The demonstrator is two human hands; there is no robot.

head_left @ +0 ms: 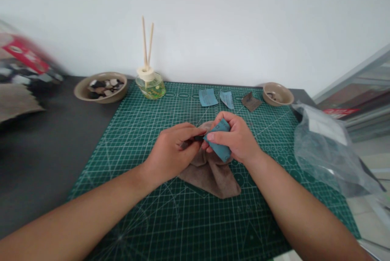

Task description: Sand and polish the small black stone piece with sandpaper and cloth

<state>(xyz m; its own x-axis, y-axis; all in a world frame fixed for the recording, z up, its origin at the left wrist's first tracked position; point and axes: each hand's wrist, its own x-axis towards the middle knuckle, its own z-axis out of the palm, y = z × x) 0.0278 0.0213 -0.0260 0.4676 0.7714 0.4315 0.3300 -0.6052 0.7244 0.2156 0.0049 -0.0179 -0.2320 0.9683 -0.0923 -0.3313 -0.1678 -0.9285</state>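
Note:
My left hand (175, 149) is closed on a small dark piece (185, 144), its fingertips meeting those of the other hand at the middle of the green cutting mat (131, 139). Between the thumb and fingers of my right hand (236, 137) is a folded blue sandpaper piece (223, 150), its left corner touching the dark piece. A brown cloth (221, 179) lies crumpled on the mat beneath both hands, partly hidden by them. What exactly the dark piece is cannot be made out.
Blue paper pieces (208, 97) and a brown folded piece (251, 102) lie at the back. A stone-filled bowl (81, 90) and reed diffuser (150, 87) stand left; a smaller bowl (283, 97) and clear plastic bag (323, 151) are right. A blurred bag (24, 55) sits far left.

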